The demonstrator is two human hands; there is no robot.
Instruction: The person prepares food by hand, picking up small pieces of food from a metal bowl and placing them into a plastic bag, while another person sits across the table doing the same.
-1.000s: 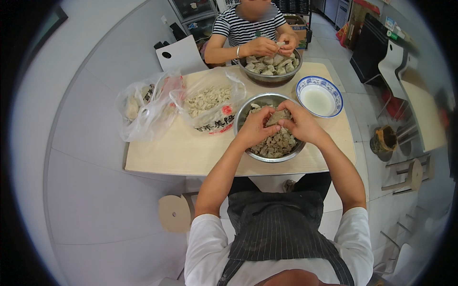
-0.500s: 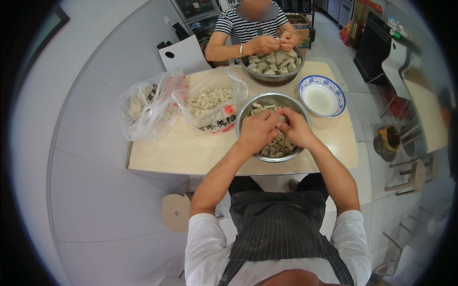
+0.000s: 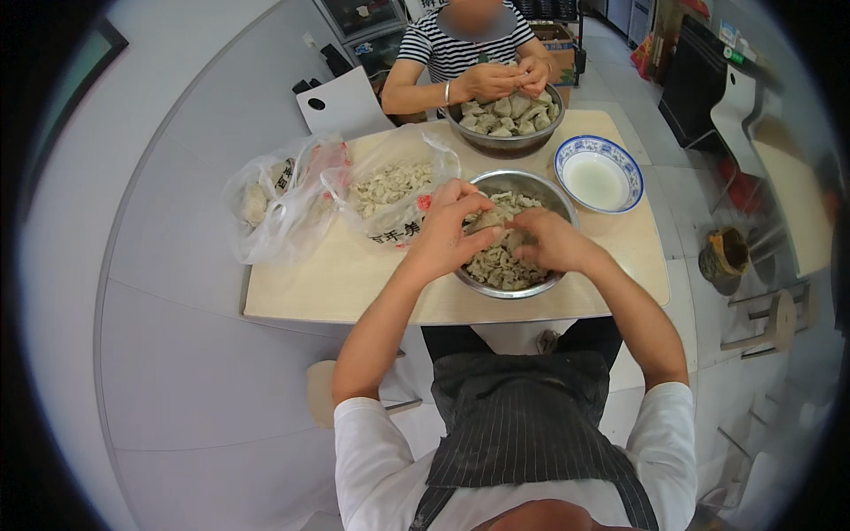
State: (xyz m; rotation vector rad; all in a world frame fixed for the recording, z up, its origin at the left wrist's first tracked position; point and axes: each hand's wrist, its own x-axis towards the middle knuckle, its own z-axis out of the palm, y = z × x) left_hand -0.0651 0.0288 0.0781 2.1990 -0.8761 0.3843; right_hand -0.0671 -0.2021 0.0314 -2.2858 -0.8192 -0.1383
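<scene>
A steel bowl (image 3: pixel 567 196) of torn greyish, crinkled food pieces (image 3: pixel 506 265) stands before me; their exact kind I cannot tell. My left hand (image 3: pixel 450 230) is at the bowl's left side, thumb and fingers spread apart over the pieces. Inside the right part of the bowl is my right hand (image 3: pixel 551 237), its fingers apart and bent down against the pieces, the tips partly hidden. To the left of the bowl, an open clear plastic bag (image 3: pixel 332 184) holds smaller pale torn pieces (image 3: pixel 390 186).
A blue-and-white bowl (image 3: pixel 633 164) of cloudy liquid stands at the right. Across the table (image 3: pixel 301 292), a person (image 3: pixel 416 80) works with both hands above another steel bowl (image 3: pixel 482 142) of larger grey chunks. Another filled plastic bag (image 3: pixel 257 208) lies at the far left. Stools (image 3: pixel 781 323) stand at right.
My hands were together above the bowl; now they are apart. The left has moved left to the rim and spread its fingers, while the right has lowered onto the pieces.
</scene>
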